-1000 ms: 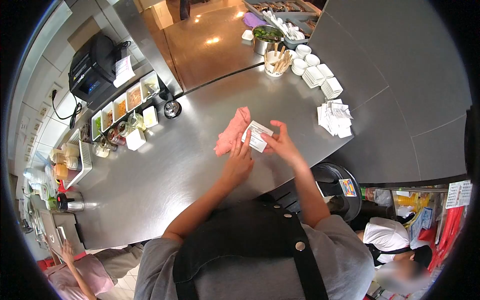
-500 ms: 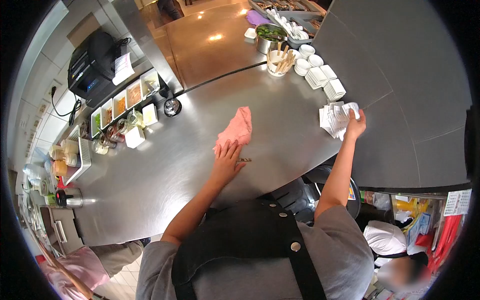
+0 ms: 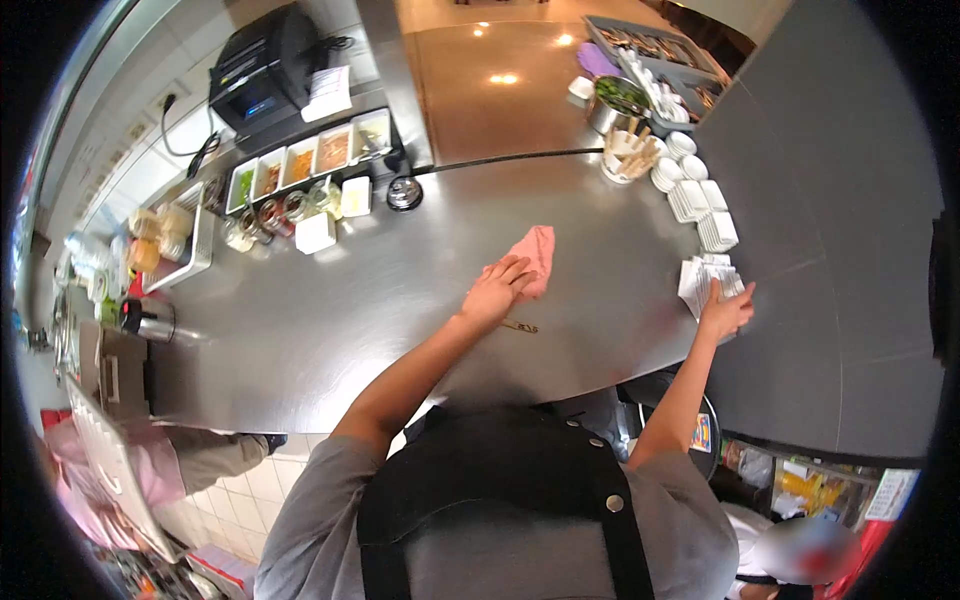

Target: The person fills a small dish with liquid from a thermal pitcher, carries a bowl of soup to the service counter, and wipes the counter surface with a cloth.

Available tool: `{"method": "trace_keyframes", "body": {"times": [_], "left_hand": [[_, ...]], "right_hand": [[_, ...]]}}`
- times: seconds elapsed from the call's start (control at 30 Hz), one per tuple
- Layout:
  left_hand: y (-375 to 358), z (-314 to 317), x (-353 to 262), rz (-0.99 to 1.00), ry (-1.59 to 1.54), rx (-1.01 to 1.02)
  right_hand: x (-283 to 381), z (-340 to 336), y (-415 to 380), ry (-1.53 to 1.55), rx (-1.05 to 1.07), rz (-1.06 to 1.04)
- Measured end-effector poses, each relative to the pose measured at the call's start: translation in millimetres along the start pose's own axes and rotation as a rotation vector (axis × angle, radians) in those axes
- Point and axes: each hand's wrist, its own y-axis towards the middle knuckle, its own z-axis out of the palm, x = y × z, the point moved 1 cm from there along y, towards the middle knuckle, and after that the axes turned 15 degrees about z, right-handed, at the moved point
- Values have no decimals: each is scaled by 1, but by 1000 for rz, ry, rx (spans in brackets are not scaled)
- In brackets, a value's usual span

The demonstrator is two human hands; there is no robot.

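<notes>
On the steel counter, my left hand (image 3: 497, 290) rests on the left part of a pink cloth (image 3: 538, 258), fingers spread over it. A small flat item (image 3: 519, 326) lies on the metal just below the cloth. At the right, my right hand (image 3: 727, 308) touches the lower edge of a pile of white paper slips (image 3: 708, 279), its fingers apart. Stacks of small white dishes (image 3: 690, 200) stand just above the slips.
Food trays (image 3: 300, 161), jars (image 3: 272, 216) and a round bell (image 3: 404, 193) line the left. A stick-filled tub (image 3: 630, 160) and green-filled pot (image 3: 617, 98) stand behind. Co-workers show at lower left (image 3: 115, 470) and lower right (image 3: 745, 540).
The view has shifted, so the counter sits further right in it. My right hand has let go of the lifted slip and now lies lower on the pile. The cloth looks more bunched.
</notes>
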Motion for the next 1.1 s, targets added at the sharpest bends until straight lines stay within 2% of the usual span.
{"method": "trace_keyframes", "body": {"times": [0.03,0.1,0.13,0.2,0.27,0.3,0.37,0.47,0.5,0.53,0.6,0.63,0.67,0.73,0.83,0.87,0.9,0.93,1.0,1.07,1.1], "left_hand": [[-2,-5,3,-9,-56,13],[-12,4,15,-103,-70,-14],[-19,4,18,-179,-98,-36],[-31,-4,23,-254,-90,-55],[-44,-13,25,-325,-87,-77],[-54,-18,26,-321,-65,-146],[-82,-33,23,-337,-32,-218],[-154,-59,8,-519,248,-271],[-186,-63,3,-577,332,-316],[-211,-81,-12,-664,354,-335],[-265,-95,-28,-961,395,-360],[-291,-100,-34,-976,445,-432],[-315,-105,-35,-1018,437,-483],[-340,-112,-36,-1209,326,-792],[-342,-142,-20,-1212,498,-963],[-336,-155,-12,-1236,515,-950],[-338,-158,6,-1150,541,-989],[-348,-157,27,-1118,572,-881],[-340,-153,51,-1160,773,-499],[-352,-126,75,-1163,631,-444],[-354,-122,85,-1176,661,-429]], "right_hand": [[3,-1,-10,13,15,-16],[8,-4,-32,420,-173,-517],[15,-4,-48,433,-152,-528],[35,-3,-93,537,299,-688],[59,-6,-144,676,504,-716],[69,-8,-163,685,519,-730],[85,-8,-196,707,808,-690],[97,-3,-226,750,901,-788],[101,-10,-235,735,1018,-729],[101,-8,-241,735,1036,-739],[94,-4,-257,625,1210,-893],[91,-8,-262,487,1359,-949],[85,-10,-269,486,1369,-957],[67,-13,-287,326,1262,-1307],[48,-23,-299,236,1299,-1378],[44,-25,-302,235,1303,-1388],[41,-25,-304,223,1320,-1372],[39,-25,-305,212,1334,-1352],[36,-28,-305,233,1317,-1332],[30,-32,-303,254,1301,-1313],[25,-34,-301,237,1275,-1309]]}}
